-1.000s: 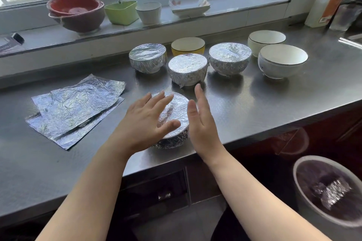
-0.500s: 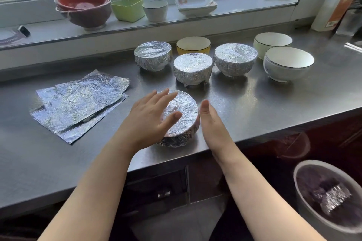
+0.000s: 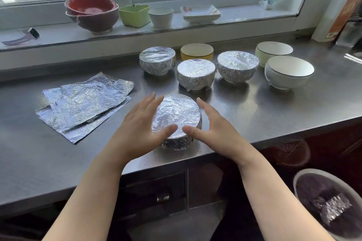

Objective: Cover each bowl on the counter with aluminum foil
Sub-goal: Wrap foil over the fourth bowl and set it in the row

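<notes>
A foil-wrapped bowl (image 3: 177, 115) stands near the front edge of the steel counter (image 3: 254, 107). My left hand (image 3: 141, 127) lies against its left side and my right hand (image 3: 213, 127) against its right side, fingers straight, thumbs meeting over the near rim. Behind it stand three more foil-covered bowls (image 3: 157, 60), (image 3: 195, 73), (image 3: 237, 65). Uncovered bowls are a yellow one (image 3: 196, 51), a pale one (image 3: 274, 50) and a white one (image 3: 289, 71). Loose foil sheets (image 3: 84, 105) lie flat at the left.
On the windowsill (image 3: 235, 17) sit a red bowl stack (image 3: 92, 12), a green container (image 3: 134, 14), a white cup (image 3: 161, 16) and a square dish (image 3: 200, 12). A bin (image 3: 329, 201) with crumpled foil stands on the floor at lower right. Bottles stand at the counter's far right.
My right hand moved from beside the bowl to its right side, thumb now at the near rim. My left hand slid off the foil top toward the left side.
</notes>
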